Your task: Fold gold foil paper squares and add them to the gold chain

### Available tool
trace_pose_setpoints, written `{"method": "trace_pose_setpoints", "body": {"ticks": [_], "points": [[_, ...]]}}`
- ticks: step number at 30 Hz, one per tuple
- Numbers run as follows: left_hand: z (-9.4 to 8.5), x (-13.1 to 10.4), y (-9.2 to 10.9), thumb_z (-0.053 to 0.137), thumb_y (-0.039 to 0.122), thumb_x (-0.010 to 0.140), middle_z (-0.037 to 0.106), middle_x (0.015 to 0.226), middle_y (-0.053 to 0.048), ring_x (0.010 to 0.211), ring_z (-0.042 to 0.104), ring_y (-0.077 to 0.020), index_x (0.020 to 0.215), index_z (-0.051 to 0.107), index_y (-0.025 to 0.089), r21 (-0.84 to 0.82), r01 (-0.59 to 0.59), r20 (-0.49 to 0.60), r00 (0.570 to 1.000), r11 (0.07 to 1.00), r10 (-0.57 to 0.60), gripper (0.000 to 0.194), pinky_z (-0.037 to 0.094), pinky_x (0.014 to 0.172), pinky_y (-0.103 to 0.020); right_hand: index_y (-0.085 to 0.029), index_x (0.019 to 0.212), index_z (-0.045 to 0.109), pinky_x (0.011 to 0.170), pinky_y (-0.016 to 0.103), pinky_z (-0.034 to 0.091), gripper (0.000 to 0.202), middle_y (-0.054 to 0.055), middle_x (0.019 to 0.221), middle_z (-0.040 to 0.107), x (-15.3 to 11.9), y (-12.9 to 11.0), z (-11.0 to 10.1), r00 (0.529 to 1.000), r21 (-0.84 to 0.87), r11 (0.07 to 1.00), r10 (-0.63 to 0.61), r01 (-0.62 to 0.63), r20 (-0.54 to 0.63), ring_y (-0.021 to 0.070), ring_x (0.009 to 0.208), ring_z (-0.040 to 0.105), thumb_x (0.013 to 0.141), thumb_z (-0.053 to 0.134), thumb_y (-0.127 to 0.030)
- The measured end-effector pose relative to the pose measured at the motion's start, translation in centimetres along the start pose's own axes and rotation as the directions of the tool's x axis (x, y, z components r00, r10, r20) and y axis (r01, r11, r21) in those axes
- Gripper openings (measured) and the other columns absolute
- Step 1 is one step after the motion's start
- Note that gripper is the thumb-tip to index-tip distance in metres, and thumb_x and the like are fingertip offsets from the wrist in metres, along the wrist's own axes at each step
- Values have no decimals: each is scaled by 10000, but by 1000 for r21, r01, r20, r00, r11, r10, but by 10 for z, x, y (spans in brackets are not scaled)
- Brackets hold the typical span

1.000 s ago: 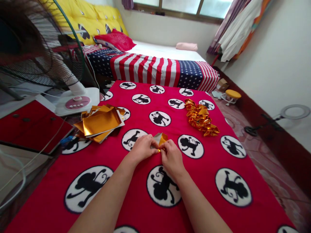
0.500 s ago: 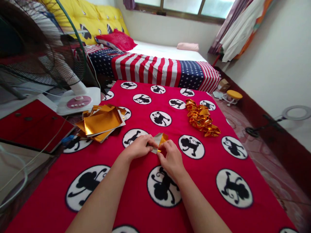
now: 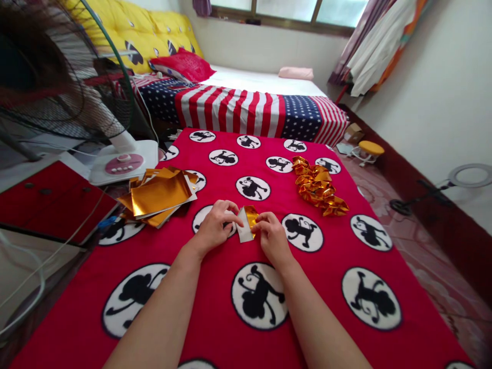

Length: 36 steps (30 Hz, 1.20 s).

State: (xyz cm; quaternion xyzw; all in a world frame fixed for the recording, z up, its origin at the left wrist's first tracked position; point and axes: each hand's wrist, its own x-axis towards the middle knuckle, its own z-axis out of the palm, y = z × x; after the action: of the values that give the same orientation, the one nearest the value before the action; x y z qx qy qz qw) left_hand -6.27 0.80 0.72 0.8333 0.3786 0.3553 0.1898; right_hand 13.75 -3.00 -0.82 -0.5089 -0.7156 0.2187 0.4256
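A small, partly folded sheet of gold foil paper (image 3: 246, 231) is between my hands, low over the red cloth. Its left part shows the pale back, while shiny gold shows on the right. My left hand (image 3: 218, 224) has its fingers bent, with thumb and fingertips at the paper's left edge. On the other side, my right hand (image 3: 273, 240) pinches the gold edge between thumb and fingers. To the left lies a loose stack of flat gold foil sheets (image 3: 159, 195). Several folded gold foil pieces (image 3: 315, 184) are heaped at the right.
The red cloth (image 3: 215, 307) with monkey prints covers the surface under my hands. A fan (image 3: 123, 159) stands at the left, beside a dark red panel (image 3: 54, 200). Beyond are a bed (image 3: 246, 110), a yellow stool (image 3: 370, 148) and a ring light (image 3: 471, 175).
My fingers have drawn apart from the middle of the paper to its two edges, uncovering more of its pale side. The left hand shifted slightly up and left.
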Motion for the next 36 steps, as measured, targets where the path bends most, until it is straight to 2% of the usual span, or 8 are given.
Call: {"method": "trace_pose_setpoints", "body": {"ticks": [3, 6, 11, 15, 19, 27, 36], "points": [[0, 0, 5, 650, 26, 744, 595, 1089, -29, 1066, 515, -209, 826, 767, 289, 71, -78, 42, 996, 994, 75, 299, 435, 952, -380, -177, 713, 696, 852, 331, 470, 377, 70, 966, 554, 0, 1, -1, 1000, -22, 1000, 2, -2, -9, 186, 932, 566, 747, 419, 77], [0, 1, 9, 693, 81, 762, 612, 1071, -30, 1042, 519, -206, 839, 770, 296, 100, -109, 76, 992, 989, 102, 241, 446, 926, -373, -188, 730, 713, 868, 345, 454, 368, 71, 999, 553, -3, -1, -3, 1000, -122, 993, -4, 1, -27, 199, 961, 536, 736, 450, 70], [0, 2, 10, 703, 163, 802, 665, 1014, -20, 971, 528, -187, 844, 763, 286, 119, -125, 119, 987, 985, 111, 143, 446, 869, -349, -218, 822, 738, 840, 354, 438, 208, 56, 933, 556, -10, -8, -6, 999, -268, 962, 48, -51, -18, 216, 926, 517, 793, 593, -71], [3, 1, 8, 684, 178, 827, 722, 935, 6, 891, 528, -178, 855, 762, 286, 107, -150, 181, 975, 983, 129, 136, 430, 825, -343, -229, 864, 731, 788, 327, 437, 142, 36, 888, 570, -12, -12, -5, 992, -281, 952, 126, -119, 6, 201, 884, 539, 823, 624, -145], [5, 1, 6, 692, 175, 820, 740, 913, 9, 860, 531, -176, 846, 764, 275, 86, -150, 195, 972, 985, 131, 126, 422, 814, -341, -232, 863, 727, 774, 321, 428, 122, 32, 886, 594, -13, -14, -3, 986, -307, 938, 169, -160, 3, 199, 877, 548, 818, 638, -162], [6, 1, 7, 682, 136, 809, 720, 936, -6, 858, 544, -165, 853, 767, 273, 52, -143, 209, 969, 988, 130, 167, 435, 818, -327, -236, 853, 727, 806, 324, 423, 139, 27, 881, 612, -14, -15, 0, 978, -316, 927, 206, -201, -19, 200, 882, 550, 798, 644, -139], [9, 2, 12, 697, 212, 820, 688, 916, -20, 874, 556, -172, 870, 772, 305, 63, -130, 253, 961, 989, 110, 129, 426, 807, -327, -250, 856, 731, 777, 332, 433, 123, 30, 869, 618, -13, -10, 0, 977, -288, 935, 211, -205, -11, 206, 855, 557, 786, 677, -166]]}}
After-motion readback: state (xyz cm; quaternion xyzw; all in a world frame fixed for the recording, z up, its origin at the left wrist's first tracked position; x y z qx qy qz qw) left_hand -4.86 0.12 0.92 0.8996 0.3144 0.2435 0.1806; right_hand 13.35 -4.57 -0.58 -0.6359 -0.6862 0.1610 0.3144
